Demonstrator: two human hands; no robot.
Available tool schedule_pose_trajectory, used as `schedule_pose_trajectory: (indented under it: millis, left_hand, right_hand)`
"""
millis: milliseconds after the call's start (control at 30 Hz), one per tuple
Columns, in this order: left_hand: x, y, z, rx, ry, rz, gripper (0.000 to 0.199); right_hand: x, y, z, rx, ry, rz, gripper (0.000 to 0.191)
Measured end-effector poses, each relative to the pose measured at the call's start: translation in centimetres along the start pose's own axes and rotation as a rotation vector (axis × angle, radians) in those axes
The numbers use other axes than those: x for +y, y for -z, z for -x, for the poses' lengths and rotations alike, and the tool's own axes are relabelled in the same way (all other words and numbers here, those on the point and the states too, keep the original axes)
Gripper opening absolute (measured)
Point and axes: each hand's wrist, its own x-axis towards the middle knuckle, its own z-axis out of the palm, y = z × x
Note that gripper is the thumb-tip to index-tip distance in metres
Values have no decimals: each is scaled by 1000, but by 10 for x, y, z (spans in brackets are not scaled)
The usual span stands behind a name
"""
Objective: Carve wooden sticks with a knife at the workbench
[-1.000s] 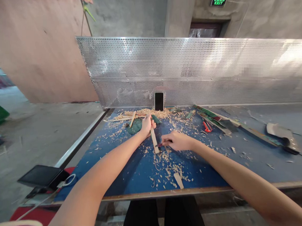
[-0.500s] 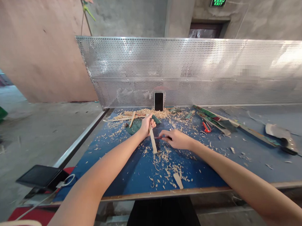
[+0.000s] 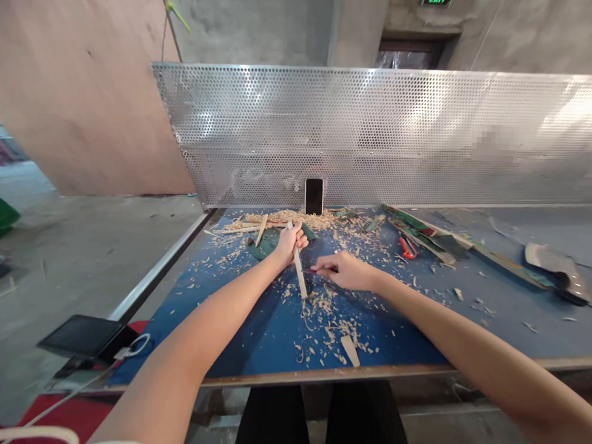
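In front of you, the long silver perforated metal panel (image 3: 403, 122) stands directly behind the black-screened phone (image 3: 314, 196), which is upright at the far side of the blue table (image 3: 252, 338). The table spreads to both sides of the phone and toward you. Well to the right of the phone, the long narrow green-and-brown boards (image 3: 500, 263) lie at a slant.

Your left hand (image 3: 288, 243) is on the near side of the phone, a little to its left. Its fingers are closed around the pale, flat, straight wooden stick (image 3: 301, 274), whose upper end comes out above the hand. The stick slopes toward you, with its lower end nearer to you than the phone; I cannot tell if this end touches the table.

Your right hand (image 3: 345, 271) is nearer to you than the phone and to its right. Its fingers are closed together on the slim dark-reddish tool (image 3: 313, 270), which points to the stick. Whether its tip touches the wood, I cannot tell.

The flat dark-green piece (image 3: 264, 247) lies left of the phone, on your side. The red-orange-handled cutting tool (image 3: 407, 248) lies to the right of the phone. The small, pale, curled wood shavings (image 3: 286, 218) are heaped around the foot of the phone and scattered toward you.
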Motion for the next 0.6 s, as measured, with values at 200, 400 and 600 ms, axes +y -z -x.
schedule_pose_trajectory:
  millis: [200, 400, 600]
  left_hand:
    - [3, 1, 1, 10, 29, 22, 52]
    - [3, -2, 2, 12, 17, 12, 50]
    - [0, -2, -1, 24, 16, -1, 54]
  right_hand:
    - [-4, 3, 7, -183, 123, 0, 24]
    - [4, 0, 3, 114, 80, 116, 33]
    - [9, -8, -1, 161, 78, 180, 32]
